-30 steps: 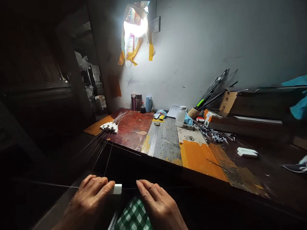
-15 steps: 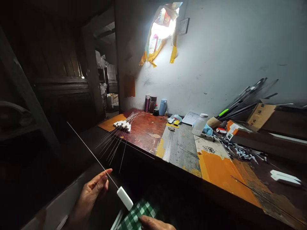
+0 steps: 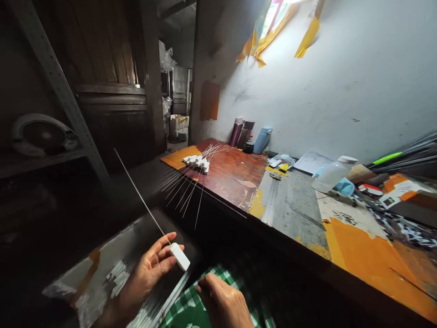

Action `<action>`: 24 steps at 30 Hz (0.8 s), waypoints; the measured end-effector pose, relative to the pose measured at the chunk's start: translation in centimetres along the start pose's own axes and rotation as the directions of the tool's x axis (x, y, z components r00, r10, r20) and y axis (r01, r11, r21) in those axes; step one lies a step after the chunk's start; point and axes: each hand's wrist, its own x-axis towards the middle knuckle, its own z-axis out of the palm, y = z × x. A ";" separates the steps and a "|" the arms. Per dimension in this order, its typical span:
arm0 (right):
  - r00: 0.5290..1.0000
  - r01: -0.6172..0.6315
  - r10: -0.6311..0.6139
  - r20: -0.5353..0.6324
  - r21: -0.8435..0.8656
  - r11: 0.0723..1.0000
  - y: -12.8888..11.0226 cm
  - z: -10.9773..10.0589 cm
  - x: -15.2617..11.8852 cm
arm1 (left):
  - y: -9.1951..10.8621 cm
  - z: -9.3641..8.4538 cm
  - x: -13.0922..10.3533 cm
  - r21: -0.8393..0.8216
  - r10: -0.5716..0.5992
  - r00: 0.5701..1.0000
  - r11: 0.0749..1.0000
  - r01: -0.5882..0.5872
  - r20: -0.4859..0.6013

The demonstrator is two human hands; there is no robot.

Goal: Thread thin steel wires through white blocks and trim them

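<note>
My left hand [image 3: 153, 266] grips a small white rectangular block [image 3: 180, 257] between thumb and fingers. From the block's upper end a long thin rod [image 3: 141, 197] runs up and to the left. Right of the block, and apart from it, my right hand [image 3: 225, 300] is closed in a pinch over a green checked cloth [image 3: 191, 303]. Whatever its fingertips hold, if anything, is hidden. Between the hands, lower down, lie long thin pale strips [image 3: 170, 298]. Several similar white blocks [image 3: 198, 163] with thin rods rest on the table's far left corner, the rods overhanging its edge.
The red-brown table [image 3: 232, 182] stretches along the wall, with a steel ruler [image 3: 271, 200] on its grey part. Bottles [image 3: 262, 140] and a clear jar [image 3: 332, 175] stand toward the back. A plastic bag [image 3: 85, 282] lies at lower left; a fan [image 3: 44, 134] stands on a shelf.
My left hand has moved from the rod down to the white block. My right hand has come further into view. The camera has turned, so the table appears shifted right.
</note>
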 end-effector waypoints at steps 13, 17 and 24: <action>0.998 0.057 -0.051 -0.041 0.157 0.986 -0.2 1.9 2.2 | 3.5 -19.1 -1.1 0.407 0.524 0.558 0.851 -0.330 -0.643; 0.999 -0.001 -0.003 0.037 0.130 0.992 2.9 3.2 0.0 | -2.7 -26.0 -0.3 0.101 0.194 0.457 0.970 -0.221 -0.868; 0.981 -0.097 0.066 0.182 0.163 0.982 5.7 5.4 -2.4 | -17.2 -27.9 1.2 -0.398 -0.382 0.301 0.917 0.008 -0.874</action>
